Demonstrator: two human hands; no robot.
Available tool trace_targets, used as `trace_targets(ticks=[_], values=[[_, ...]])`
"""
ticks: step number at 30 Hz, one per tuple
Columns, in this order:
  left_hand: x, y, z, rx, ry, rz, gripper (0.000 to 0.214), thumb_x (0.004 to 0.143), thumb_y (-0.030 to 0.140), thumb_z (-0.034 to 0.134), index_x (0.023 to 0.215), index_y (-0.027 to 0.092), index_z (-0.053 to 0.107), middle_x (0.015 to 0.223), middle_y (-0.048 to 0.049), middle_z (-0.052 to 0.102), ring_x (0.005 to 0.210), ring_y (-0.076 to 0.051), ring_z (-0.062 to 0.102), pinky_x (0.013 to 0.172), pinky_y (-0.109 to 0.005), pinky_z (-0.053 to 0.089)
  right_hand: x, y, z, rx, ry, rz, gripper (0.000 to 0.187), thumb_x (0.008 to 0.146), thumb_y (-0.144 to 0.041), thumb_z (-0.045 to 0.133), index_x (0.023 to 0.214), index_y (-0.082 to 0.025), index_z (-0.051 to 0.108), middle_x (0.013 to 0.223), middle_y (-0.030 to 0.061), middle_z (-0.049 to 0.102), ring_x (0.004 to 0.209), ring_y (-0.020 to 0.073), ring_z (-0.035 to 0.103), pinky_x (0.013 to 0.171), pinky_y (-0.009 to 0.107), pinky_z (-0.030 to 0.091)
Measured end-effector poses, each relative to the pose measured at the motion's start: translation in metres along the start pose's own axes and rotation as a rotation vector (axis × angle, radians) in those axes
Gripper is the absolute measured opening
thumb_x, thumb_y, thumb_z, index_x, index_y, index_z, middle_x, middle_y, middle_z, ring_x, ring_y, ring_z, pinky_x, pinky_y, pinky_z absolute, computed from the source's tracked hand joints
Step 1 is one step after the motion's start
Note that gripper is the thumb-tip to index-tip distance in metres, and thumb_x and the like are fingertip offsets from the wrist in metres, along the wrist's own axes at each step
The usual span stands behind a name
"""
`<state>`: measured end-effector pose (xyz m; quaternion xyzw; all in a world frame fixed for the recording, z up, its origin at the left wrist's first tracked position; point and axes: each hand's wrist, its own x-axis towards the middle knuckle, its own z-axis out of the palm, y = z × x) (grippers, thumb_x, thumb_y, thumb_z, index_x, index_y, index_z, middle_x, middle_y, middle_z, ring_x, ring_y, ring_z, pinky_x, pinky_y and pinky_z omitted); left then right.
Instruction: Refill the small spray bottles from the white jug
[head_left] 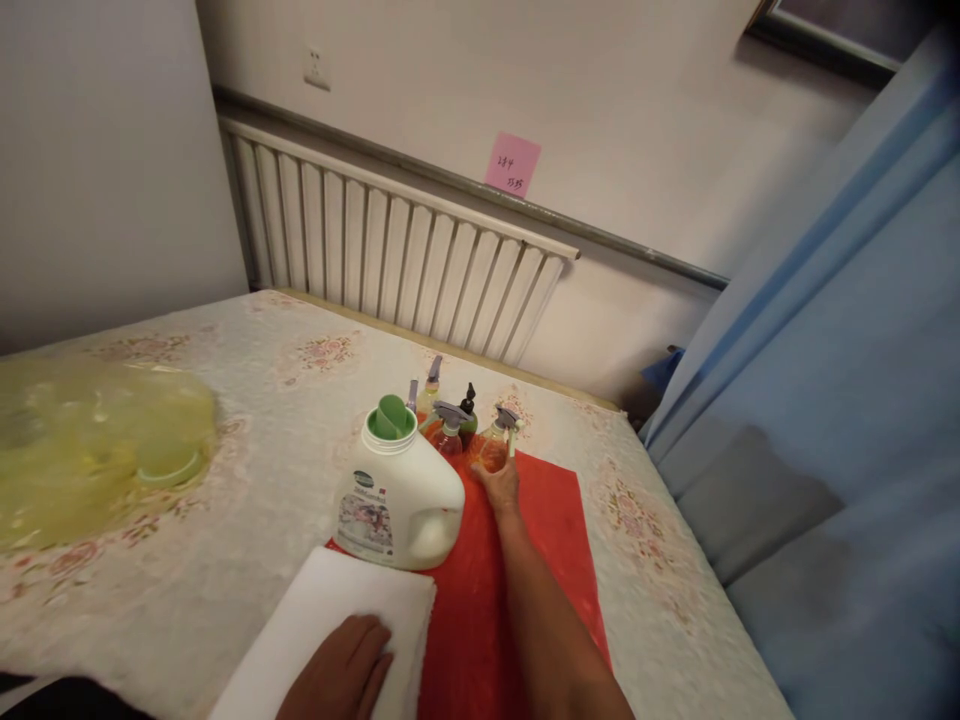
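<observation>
At the far end of a red cloth [551, 510], my right hand [498, 484] is wrapped round a spray bottle [493, 452] of orange liquid with a grey trigger head. My left hand [341, 665] lies flat on a white folded stack [341, 585] that looks like paper or cloth, fingers outstretched. Just beyond that stack stands a large cream detergent jug [401, 495] with its green spout showing. Behind the jug are another spray bottle [448, 438] with a grey head, a dark pump bottle [469, 412] and a clear bottle with a grey top [431, 388], partly hidden.
A flower-patterned cover [285, 385] spreads over the surface. On the left lies a yellow translucent plastic bag [97, 440] with something inside. A white radiator [390, 240] runs along the wall, and a blue curtain [840, 400] hangs at the right.
</observation>
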<state>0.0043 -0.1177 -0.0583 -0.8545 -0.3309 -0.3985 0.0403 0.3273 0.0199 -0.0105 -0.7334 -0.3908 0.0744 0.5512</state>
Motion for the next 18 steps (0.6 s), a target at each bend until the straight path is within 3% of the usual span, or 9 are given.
trace_targets(ticks=[4, 7, 12, 15, 18], values=[[0.002, 0.001, 0.000, -0.040, -0.018, -0.009, 0.031, 0.101, 0.043, 0.043, 0.105, 0.024, 0.066, 0.100, -0.0057, 0.074, 0.092, -0.021, 0.070, 0.085, -0.033, 0.056, -0.012, 0.000, -0.019, 0.116, 0.057, 0.086, 0.085, 0.066, -0.042, 0.071, 0.140, -0.012, 0.043, 0.128, 0.0164, 0.063, 0.110, 0.0242, 0.065, 0.087, 0.032, 0.053], [0.002, 0.001, 0.002, -0.070, -0.056, -0.025, 0.029, 0.100, 0.041, 0.044, 0.106, 0.023, 0.064, 0.102, -0.0072, 0.072, 0.095, -0.022, 0.068, 0.088, -0.035, 0.055, -0.038, -0.004, -0.047, 0.171, 0.075, 0.152, 0.072, 0.071, -0.047, 0.063, 0.131, -0.009, 0.052, 0.117, 0.0170, 0.068, 0.101, 0.0237, 0.068, 0.086, 0.032, 0.053], [0.007, -0.002, 0.001, -0.164, -0.172, -0.070, 0.022, 0.099, 0.035, 0.046, 0.102, 0.022, 0.063, 0.098, -0.0075, 0.068, 0.092, -0.023, 0.065, 0.086, -0.038, 0.053, -0.114, -0.018, -0.101, 0.258, 0.023, 0.183, 0.047, 0.070, -0.050, 0.065, 0.099, -0.014, 0.068, 0.091, 0.0094, 0.073, 0.084, 0.0214, 0.068, 0.074, 0.029, 0.052], [0.016, 0.000, -0.003, -0.244, -0.252, -0.132, 0.021, 0.098, 0.034, 0.045, 0.096, 0.021, 0.062, 0.092, -0.0069, 0.066, 0.088, -0.024, 0.063, 0.083, -0.038, 0.052, -0.163, -0.024, -0.129, 0.288, -0.017, 0.192, 0.042, 0.071, -0.055, 0.064, 0.087, -0.016, 0.068, 0.077, 0.0051, 0.071, 0.072, 0.0191, 0.065, 0.066, 0.027, 0.050], [0.031, 0.017, -0.006, -0.361, -0.275, -0.232, 0.023, 0.095, 0.035, 0.043, 0.096, 0.020, 0.061, 0.091, -0.0075, 0.065, 0.088, -0.024, 0.063, 0.084, -0.038, 0.050, -0.201, -0.026, -0.151, 0.293, -0.063, 0.203, 0.039, 0.074, -0.056, 0.061, 0.076, -0.018, 0.064, 0.068, 0.0018, 0.065, 0.066, 0.0173, 0.061, 0.061, 0.026, 0.047]])
